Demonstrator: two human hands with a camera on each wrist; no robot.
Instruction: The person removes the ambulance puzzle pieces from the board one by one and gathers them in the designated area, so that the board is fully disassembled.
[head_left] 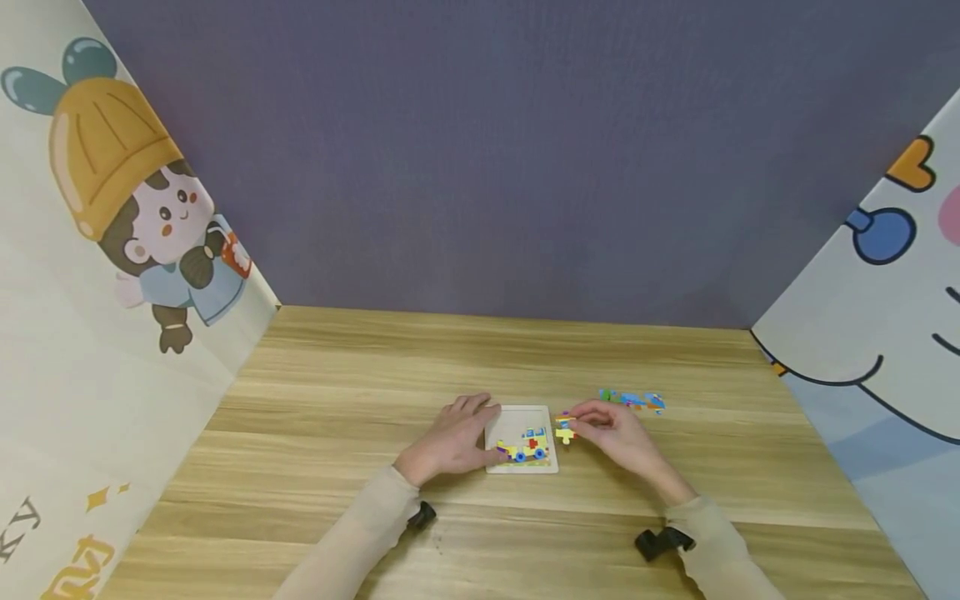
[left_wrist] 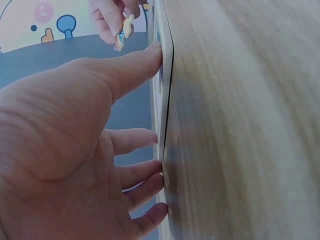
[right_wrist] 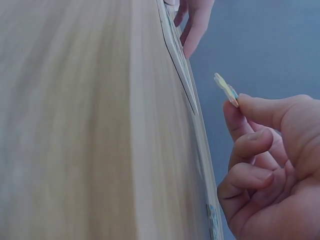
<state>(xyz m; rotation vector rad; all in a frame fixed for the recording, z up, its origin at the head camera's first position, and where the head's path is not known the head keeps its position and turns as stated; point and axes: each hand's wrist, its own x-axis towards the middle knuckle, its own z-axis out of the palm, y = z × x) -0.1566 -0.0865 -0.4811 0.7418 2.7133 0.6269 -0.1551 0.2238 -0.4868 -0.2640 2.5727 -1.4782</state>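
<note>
A square puzzle tray [head_left: 551, 462] with a pale frame lies on the table, its lower part filled with pieces showing a yellow vehicle on blue wheels. My left hand [head_left: 456, 435] rests at the tray's left side, thumb on the picture and the other fingers spread along the edge and the table. In the left wrist view the thumb [left_wrist: 137, 67] presses on the tray's face. Just right of the tray, my right hand [head_left: 617, 432] pinches a yellow, blue and orange puzzle piece [head_left: 566, 435] between thumb and forefinger. The right wrist view shows this puzzle piece [right_wrist: 226, 89] raised above the table.
Several loose puzzle pieces [head_left: 633, 401], blue, green and orange, lie on the wooden table [head_left: 360, 375] behind my right hand. A dark panel [head_left: 480, 167] stands at the back, and cartoon-printed panels [head_left: 127, 367] rise on both sides.
</note>
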